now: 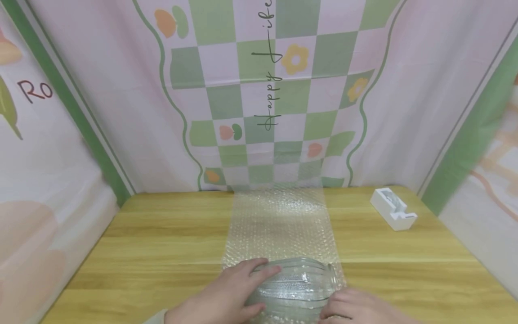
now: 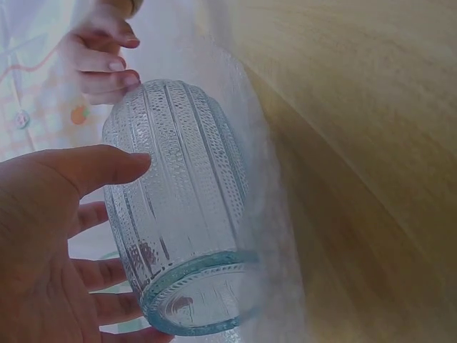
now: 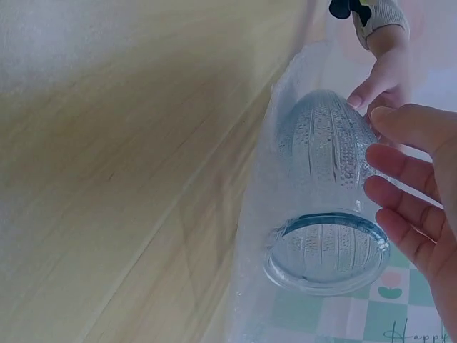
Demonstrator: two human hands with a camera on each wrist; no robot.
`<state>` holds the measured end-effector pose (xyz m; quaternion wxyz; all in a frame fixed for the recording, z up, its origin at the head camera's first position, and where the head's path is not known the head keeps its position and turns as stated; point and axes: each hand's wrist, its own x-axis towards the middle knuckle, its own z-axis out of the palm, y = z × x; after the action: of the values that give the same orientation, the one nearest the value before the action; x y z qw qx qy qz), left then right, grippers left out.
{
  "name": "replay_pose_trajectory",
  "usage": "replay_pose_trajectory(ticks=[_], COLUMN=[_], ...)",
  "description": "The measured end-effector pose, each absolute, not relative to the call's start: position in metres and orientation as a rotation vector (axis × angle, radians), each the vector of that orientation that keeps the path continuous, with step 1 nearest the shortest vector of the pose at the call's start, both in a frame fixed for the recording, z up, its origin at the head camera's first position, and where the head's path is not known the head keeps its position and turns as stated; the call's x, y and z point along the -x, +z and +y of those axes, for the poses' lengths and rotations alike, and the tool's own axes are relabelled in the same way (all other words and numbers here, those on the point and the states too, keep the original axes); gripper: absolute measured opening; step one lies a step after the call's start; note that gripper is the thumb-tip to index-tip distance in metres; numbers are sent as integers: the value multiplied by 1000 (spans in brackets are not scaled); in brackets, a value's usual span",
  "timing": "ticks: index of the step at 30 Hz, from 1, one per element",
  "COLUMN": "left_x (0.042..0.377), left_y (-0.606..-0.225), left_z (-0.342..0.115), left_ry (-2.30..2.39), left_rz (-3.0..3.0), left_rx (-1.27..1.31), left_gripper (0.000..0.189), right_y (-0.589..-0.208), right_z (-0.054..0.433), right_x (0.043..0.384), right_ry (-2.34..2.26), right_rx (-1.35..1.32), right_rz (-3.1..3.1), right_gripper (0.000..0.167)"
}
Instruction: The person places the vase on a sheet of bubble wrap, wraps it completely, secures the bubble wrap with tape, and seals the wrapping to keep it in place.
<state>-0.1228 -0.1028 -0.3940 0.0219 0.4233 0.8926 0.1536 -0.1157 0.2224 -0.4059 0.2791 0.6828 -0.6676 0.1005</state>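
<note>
On the bubble wrap (image 1: 279, 229), the jar (image 1: 301, 283) looks stiff, slippery, fragile; best cradled round its belly. Left hand (image 1: 230, 288) and right hand (image 1: 358, 307) have fingers apart.

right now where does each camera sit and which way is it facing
Head: worn on the head, facing forward and down at a glass jar on bubble wrap; both the left hand and right hand show.
Left wrist: faces the jar's base; left hand near, right beyond.
Right wrist: faces the jar's open mouth; right hand near, left beyond.
Shared: both wrist views show the jar and both hands, from opposite ends.
</note>
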Motion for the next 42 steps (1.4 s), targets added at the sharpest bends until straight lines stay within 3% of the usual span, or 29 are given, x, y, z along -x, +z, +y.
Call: replay_pose_trajectory(ticks=[6,16,29,36,42], left_x=[122,121,121,122,123], left_y=[-394,-394,-396,-398,-400], left_z=[-102,-102,-99,-99,-99], left_ry=[454,462,441,438,425], left_rz=[2768,2766,2803,2809,2776], left_rx=[-1304,-1303,-1395,-1418,-1369], left_gripper=[76,77,78,77,84], right_y=[-423,-455,-441,-427,-421], right_z=[228,234,229,223,222], right_x=[109,103,91,104,117], right_ry=[295,143,474,173,45], right_rx=[-1770,-1664,-1557,-1642,-1605], right_rz=[-1930,-2028,-2199,-1926,-1669], right_gripper=[13,25,30,8,40])
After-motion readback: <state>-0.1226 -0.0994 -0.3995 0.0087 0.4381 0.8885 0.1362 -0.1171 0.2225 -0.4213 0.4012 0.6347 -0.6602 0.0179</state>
